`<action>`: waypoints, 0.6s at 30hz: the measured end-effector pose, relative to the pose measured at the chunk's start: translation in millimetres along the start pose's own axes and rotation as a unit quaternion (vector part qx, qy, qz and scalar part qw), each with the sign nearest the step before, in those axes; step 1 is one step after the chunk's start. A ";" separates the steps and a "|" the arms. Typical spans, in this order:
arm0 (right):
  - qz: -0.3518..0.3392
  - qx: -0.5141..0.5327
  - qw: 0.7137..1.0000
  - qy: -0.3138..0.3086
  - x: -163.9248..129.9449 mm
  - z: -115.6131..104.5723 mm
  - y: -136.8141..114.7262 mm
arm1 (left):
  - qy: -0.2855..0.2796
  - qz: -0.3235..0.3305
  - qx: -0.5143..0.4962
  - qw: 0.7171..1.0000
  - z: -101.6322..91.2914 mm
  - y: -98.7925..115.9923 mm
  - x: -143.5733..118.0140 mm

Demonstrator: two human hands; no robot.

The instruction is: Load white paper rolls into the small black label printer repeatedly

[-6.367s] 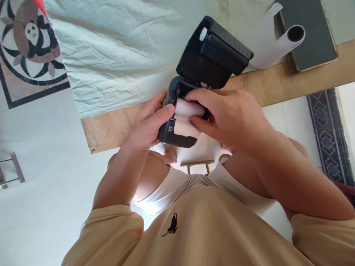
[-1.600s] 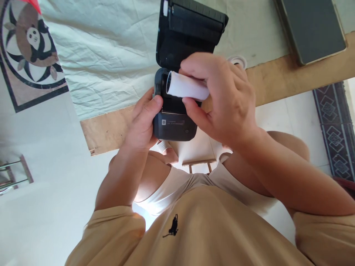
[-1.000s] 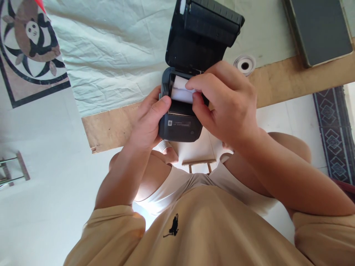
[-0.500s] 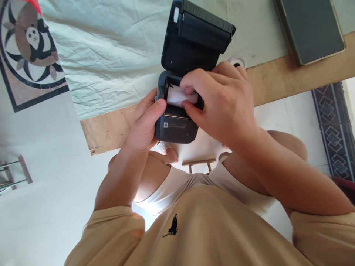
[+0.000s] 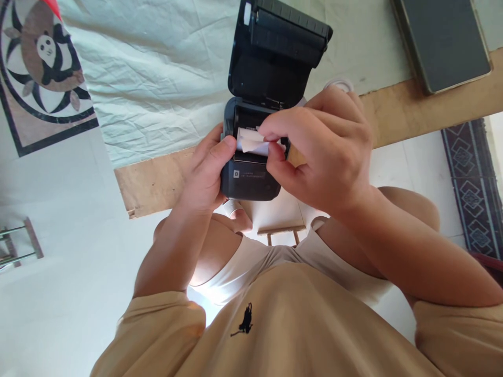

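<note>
A small black label printer (image 5: 251, 183) is held over the front edge of the table, its lid (image 5: 271, 68) swung up and away from me. My left hand (image 5: 204, 173) grips the printer's left side, thumb on the rim of the paper bay. Inside the bay sits a white paper roll (image 5: 257, 148) with a loose end folded up. My right hand (image 5: 326, 141) pinches that paper between thumb and forefinger at the bay's right side. Its fingers hide the right end of the roll.
A pale green cloth (image 5: 157, 78) covers the table, leaving a bare wooden edge (image 5: 153, 183) along the front. A dark tablet-like device (image 5: 444, 42) lies at the far right. Partly behind my right hand is a white ring-shaped thing (image 5: 340, 84). A wooden stool (image 5: 281, 230) stands below.
My right hand has drawn slightly back to the right, lifting the paper's loose end so that it now stands up in a fold. My left hand still holds the printer.
</note>
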State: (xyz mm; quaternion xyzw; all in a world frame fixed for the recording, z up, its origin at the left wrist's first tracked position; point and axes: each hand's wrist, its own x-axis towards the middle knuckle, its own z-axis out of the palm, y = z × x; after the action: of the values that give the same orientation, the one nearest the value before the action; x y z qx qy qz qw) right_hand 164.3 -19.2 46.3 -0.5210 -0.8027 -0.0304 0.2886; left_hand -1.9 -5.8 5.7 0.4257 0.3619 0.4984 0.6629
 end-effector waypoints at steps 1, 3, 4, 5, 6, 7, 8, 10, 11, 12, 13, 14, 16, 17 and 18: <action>-0.019 0.012 1.000 0.015 -1.1 -0.3 -0.4 | -0.003 0.005 -0.011 1.000 -1.1 -1.2 0.6; -0.048 0.036 0.998 0.026 -3.3 0.4 -0.7 | -0.018 -0.003 -0.023 1.000 -3.3 -2.9 1.4; -0.059 0.046 0.997 0.022 -4.3 1.3 -0.7 | -0.026 -0.008 -0.024 0.999 -4.1 -3.3 1.6; -0.067 0.054 0.996 0.013 -5.1 2.3 -0.5 | -0.033 -0.010 -0.024 0.999 -4.8 -3.4 1.6; -0.072 0.061 0.996 0.005 -5.9 3.4 -0.3 | -0.038 -0.008 -0.025 0.999 -5.2 -3.2 1.5; -0.075 0.067 0.995 0.000 -6.5 4.3 0.1 | -0.036 -0.001 -0.026 0.999 -5.5 -2.9 1.2; -0.077 0.075 0.994 -0.003 -7.0 4.9 0.5 | -0.033 0.008 -0.026 0.999 -5.6 -2.5 1.0; -0.073 0.090 0.993 -0.006 -7.5 4.4 1.6 | -0.027 0.011 -0.021 0.999 -6.1 -2.2 0.5; -0.069 0.097 0.993 -0.003 -7.4 3.3 2.4 | -0.029 0.011 -0.016 0.999 -6.6 -2.4 0.5; -0.064 0.104 0.992 0.003 -7.1 1.7 3.3 | -0.033 0.011 -0.012 0.999 -7.4 -2.9 0.6; -0.058 0.111 0.992 0.008 -6.5 -0.2 4.5 | -0.036 0.013 -0.009 0.999 -8.4 -3.5 0.9; -0.050 0.117 0.992 0.014 -5.7 -2.2 5.8 | -0.039 0.017 -0.008 0.999 -9.6 -4.2 1.3; -0.021 0.125 0.991 0.033 -3.5 -5.5 9.0 | -0.046 0.025 -0.005 0.999 -12.4 -5.5 2.3; -0.005 0.127 0.991 0.043 -2.2 -6.4 10.6 | -0.049 0.023 -0.004 0.999 -13.8 -5.9 2.7; 0.009 0.126 0.991 0.052 -0.8 -6.6 12.2 | -0.058 0.022 -0.005 0.998 -15.1 -6.1 3.1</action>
State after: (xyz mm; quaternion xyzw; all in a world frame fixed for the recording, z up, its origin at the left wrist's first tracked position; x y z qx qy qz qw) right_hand 177.8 -16.6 48.3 -0.4857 -0.7793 0.0468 0.3933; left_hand -12.6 -0.5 -5.8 0.4584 0.3110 0.4894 0.6735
